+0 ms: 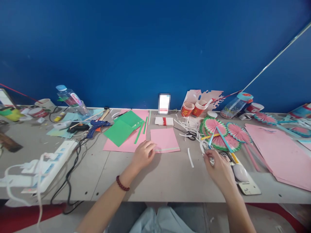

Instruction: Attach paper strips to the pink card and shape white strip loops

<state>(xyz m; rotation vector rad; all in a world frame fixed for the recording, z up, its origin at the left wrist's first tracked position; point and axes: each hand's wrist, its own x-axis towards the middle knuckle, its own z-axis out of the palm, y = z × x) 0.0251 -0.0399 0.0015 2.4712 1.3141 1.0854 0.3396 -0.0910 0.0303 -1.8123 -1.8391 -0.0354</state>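
My left hand (143, 154) rests on the near left corner of a small pink paper sheet (165, 139), fingers curled and pressing it onto the grey table (155, 174). A pale green strip runs along that sheet's near edge. My right hand (217, 168) is to the right, fingers pinched at a tangle of white paper strips (206, 152) beside the watermelon paper fans (218, 132). What the right fingers grip is hard to make out. A loose white strip (190, 157) lies between my hands.
Green paper (122, 127) on a pink sheet lies behind my left hand. A blue glue gun (97, 126), power strip (48, 165) and cables are left. Scissors (189, 133), red paper cups (193, 109) and a pink sheet stack (274, 152) are right. A blue wall stands behind.
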